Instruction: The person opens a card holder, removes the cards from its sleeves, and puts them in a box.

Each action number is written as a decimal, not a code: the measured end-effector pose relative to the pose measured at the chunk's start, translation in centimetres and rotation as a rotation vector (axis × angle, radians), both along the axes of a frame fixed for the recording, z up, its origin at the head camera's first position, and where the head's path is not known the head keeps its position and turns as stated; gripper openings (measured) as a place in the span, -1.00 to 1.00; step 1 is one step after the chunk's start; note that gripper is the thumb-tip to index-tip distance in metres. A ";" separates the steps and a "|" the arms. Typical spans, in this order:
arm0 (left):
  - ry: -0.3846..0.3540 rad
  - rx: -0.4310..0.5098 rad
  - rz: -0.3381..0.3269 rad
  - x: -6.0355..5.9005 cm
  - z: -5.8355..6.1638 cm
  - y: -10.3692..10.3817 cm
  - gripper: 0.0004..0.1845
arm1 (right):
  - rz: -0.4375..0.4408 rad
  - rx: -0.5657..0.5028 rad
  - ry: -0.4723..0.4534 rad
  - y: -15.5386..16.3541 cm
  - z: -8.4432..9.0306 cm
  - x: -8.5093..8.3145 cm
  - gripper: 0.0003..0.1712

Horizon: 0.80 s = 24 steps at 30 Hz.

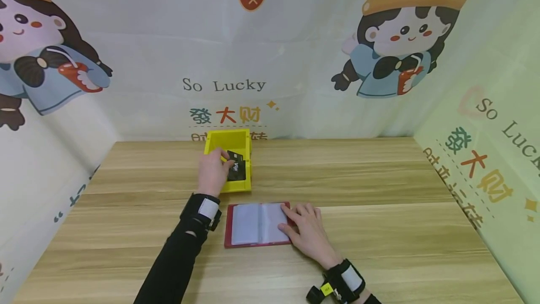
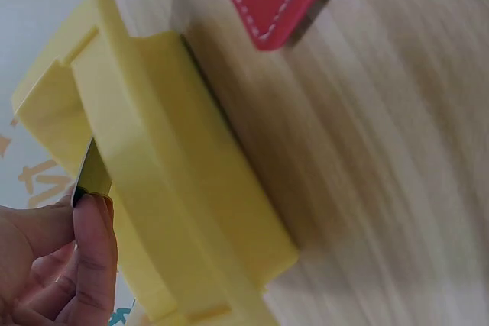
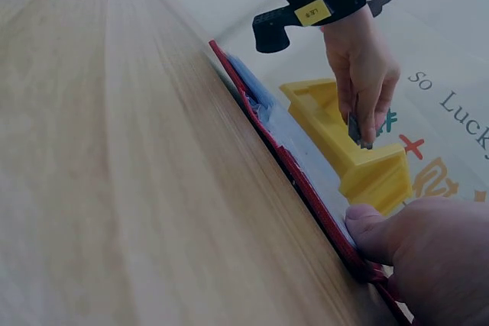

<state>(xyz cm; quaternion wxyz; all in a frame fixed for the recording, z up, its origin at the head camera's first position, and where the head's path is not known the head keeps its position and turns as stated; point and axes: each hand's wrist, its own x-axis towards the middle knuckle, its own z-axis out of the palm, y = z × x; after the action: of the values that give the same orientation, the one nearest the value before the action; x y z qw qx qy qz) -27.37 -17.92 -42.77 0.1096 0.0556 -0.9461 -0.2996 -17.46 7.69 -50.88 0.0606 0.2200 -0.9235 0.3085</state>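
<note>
A yellow plastic box (image 1: 229,142) stands open on the wooden table (image 1: 379,186), with black cards (image 1: 237,169) inside. My left hand (image 1: 216,171) reaches into it and pinches one black card (image 2: 92,175) by its edge; the right wrist view shows the same hand (image 3: 365,74) lifting the card (image 3: 355,129) above the yellow box (image 3: 359,159). In front of the box lies an open red card holder (image 1: 257,224) with clear sleeves. My right hand (image 1: 307,229) rests flat on its right page, the thumb (image 3: 374,227) pressing the red edge (image 3: 306,181).
Printed cartoon backdrop panels (image 1: 270,50) wall in the table at the back, left and right. The red holder's corner (image 2: 279,1) lies close to the yellow box (image 2: 176,181). Bare wood stretches to the right (image 1: 401,229) and along the near edge.
</note>
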 end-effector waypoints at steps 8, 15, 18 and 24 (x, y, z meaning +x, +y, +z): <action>-0.095 -0.052 -0.013 -0.1 -0.7 0.6 -0.82 | -0.002 -0.003 0.016 -0.1 -0.1 0.0 -0.45; -0.128 -0.143 -0.070 0.2 -0.7 1.1 -0.77 | 0.001 -0.001 0.017 0.0 0.0 0.0 -0.44; -0.152 -0.164 -0.086 0.3 -0.7 1.3 -0.78 | 0.001 0.000 0.016 0.0 0.0 0.0 -0.44; -0.218 -0.181 -0.090 0.3 -1.0 1.5 -0.76 | 0.002 0.007 0.025 0.0 0.0 -0.1 -0.45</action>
<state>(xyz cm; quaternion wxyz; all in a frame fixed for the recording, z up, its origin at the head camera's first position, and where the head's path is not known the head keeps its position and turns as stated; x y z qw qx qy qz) -27.03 -16.45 -43.80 -0.0027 0.0352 -0.9771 -0.2100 -17.54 7.70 -50.90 0.0710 0.2248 -0.9235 0.3025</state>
